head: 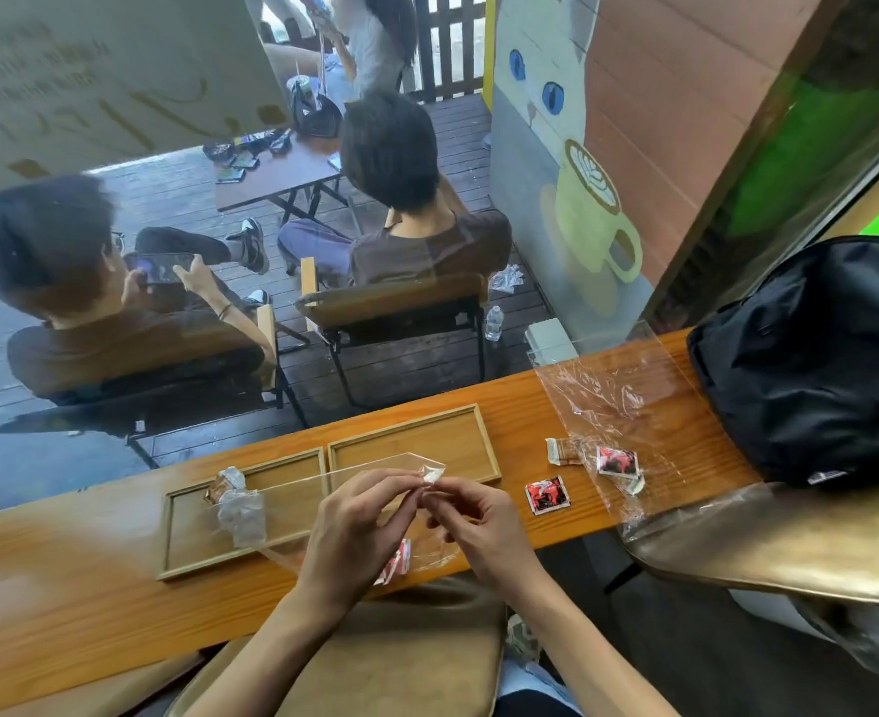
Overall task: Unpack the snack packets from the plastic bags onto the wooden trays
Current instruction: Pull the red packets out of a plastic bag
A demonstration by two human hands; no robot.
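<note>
Both hands, left hand (354, 525) and right hand (478, 530), pinched the mouth of a clear plastic bag (323, 489) stretching over the left wooden tray (189, 556); a red snack packet (547, 495) lay on the counter (64, 587) beside the right wooden tray (489, 458).

Right of the pale honey-brown wooden trays (411, 447), a red-and-black snack packet (547, 495) lay on the orange-grained counter (64, 587); farther right sat a black backpack (815, 364).

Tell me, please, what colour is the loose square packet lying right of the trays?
Red and black, head view.
</note>
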